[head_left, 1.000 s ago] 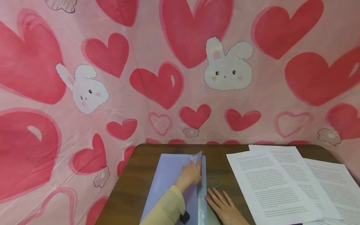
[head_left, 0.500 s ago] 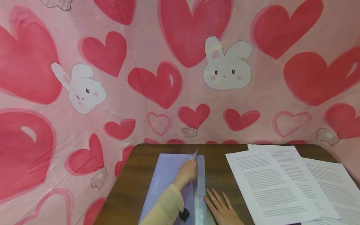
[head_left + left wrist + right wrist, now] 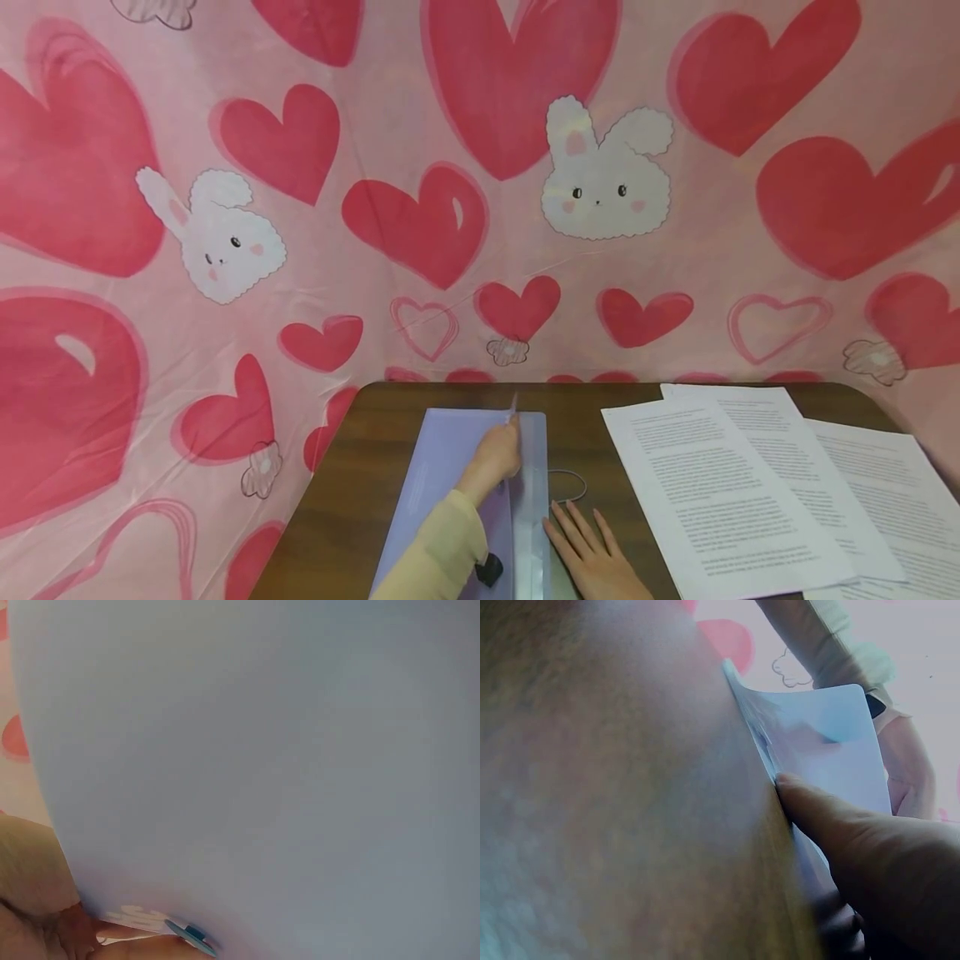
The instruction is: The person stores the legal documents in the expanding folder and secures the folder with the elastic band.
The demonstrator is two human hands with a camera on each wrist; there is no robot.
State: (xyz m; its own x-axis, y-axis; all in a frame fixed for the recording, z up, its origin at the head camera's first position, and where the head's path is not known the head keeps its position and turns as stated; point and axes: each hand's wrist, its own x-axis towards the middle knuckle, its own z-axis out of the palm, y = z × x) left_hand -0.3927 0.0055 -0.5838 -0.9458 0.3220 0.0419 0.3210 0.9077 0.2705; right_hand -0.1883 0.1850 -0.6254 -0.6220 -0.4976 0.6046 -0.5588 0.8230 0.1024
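A purple plastic document folder (image 3: pixel 442 467) lies on the wooden table, its flap partly raised. My left hand (image 3: pixel 497 454) grips the flap near its far corner, which stands almost edge-on. Below the flap shows the pale, translucent right strip (image 3: pixel 531 500) of the folder. In the left wrist view the flap (image 3: pixel 247 765) fills most of the frame, with a blue button (image 3: pixel 191 937) near the fingers. Beside the folder's right edge my right hand (image 3: pixel 600 558) lies with fingers straight and spread. Its thumb (image 3: pixel 817 810) touches the folder's edge in the right wrist view.
Several printed sheets (image 3: pixel 712 492) overlap on the right side of the table. A thin grey cord loop (image 3: pixel 570 483) sticks out from the folder's right edge. Behind the table hangs a pink cloth (image 3: pixel 450 333) with hearts and rabbits. A black device (image 3: pixel 489 570) sits at the left cuff.
My left hand has moved slightly left with the flap's corner, tilting the flap up and baring more of the pale strip. The right hand stays in place beside the folder.
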